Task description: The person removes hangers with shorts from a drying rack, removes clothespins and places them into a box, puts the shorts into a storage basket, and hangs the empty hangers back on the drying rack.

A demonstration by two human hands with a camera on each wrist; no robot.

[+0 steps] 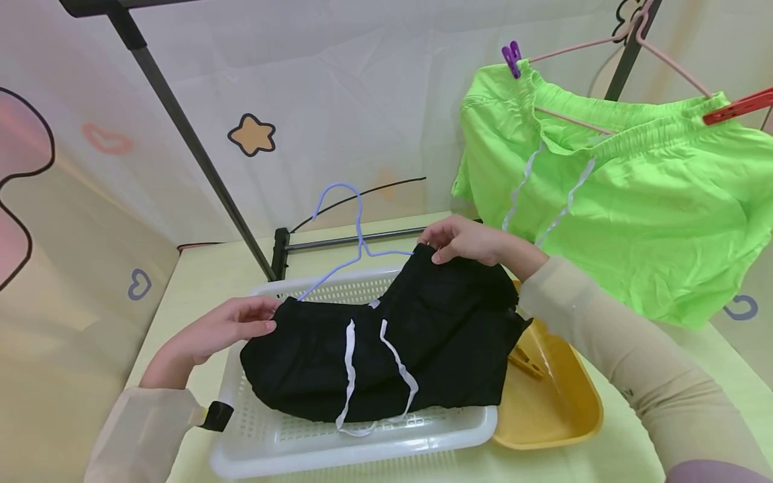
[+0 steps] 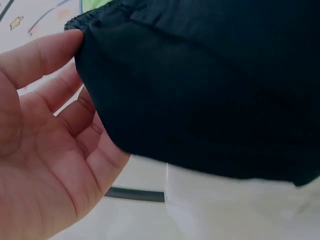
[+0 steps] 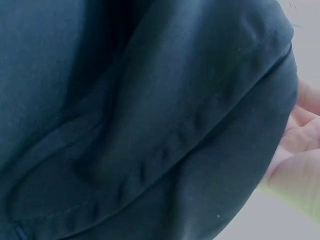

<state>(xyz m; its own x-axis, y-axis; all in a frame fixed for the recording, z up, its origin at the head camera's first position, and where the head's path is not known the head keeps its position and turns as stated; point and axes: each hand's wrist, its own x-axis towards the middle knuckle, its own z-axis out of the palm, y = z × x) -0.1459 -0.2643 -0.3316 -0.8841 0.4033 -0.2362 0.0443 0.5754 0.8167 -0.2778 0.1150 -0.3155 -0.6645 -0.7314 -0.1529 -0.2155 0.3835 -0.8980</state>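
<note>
Black shorts point(image 1: 447, 322) with two white drawstrings point(image 1: 349, 362) hang by the waistband between my hands, over a white plastic basket point(image 1: 356, 456). My left hand point(image 1: 232, 322) pinches the left waistband corner between thumb and fingers; the left wrist view shows the thumb tip at that dark edge point(image 2: 75, 25). At the other corner, the thumb and fingers of my right hand point(image 1: 468, 241) grip the waistband, held higher than the left. A periwinkle hanger point(image 1: 360, 231) rises behind the shorts, its arms running to both waistband corners and its lower part hidden. Black cloth fills most of the right wrist view.
Bright green shorts point(image 1: 634, 194) hang at the right from a pink hanger point(image 1: 676, 60), with a purple clothespin point(image 1: 512, 59) and a red clothespin point(image 1: 738, 107). A yellow tray point(image 1: 574, 416) with a clothespin point(image 1: 525, 362) sits beside the basket. A dark rack pole point(image 1: 199, 157) slants at left.
</note>
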